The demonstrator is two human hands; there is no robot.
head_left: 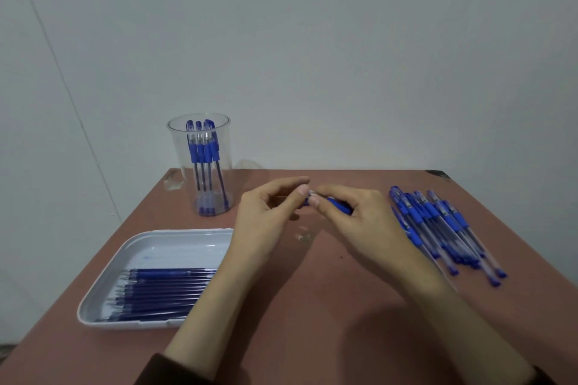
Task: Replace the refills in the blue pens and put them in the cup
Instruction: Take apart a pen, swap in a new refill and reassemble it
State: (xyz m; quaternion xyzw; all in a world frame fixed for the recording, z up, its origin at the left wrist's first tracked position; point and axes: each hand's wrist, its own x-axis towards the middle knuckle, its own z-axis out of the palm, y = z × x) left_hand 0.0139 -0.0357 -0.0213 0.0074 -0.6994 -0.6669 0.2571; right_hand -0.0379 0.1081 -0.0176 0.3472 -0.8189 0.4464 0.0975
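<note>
Two hands meet over the middle of the tabletop, and between them I see one blue pen, held clear of the surface. The right hand has its grip curled round the pen's blue section, while the left hand pinches the pen's left end between thumb and forefinger. One clear cup stands at the far left corner with four finished pens in it, as far as I can count, one of them leaning. One white tray lies near left and holds roughly ten dark blue refills, overlapping too closely for a firm count. At far right lies one loose pile of pens, perhaps eight or nine.
</note>
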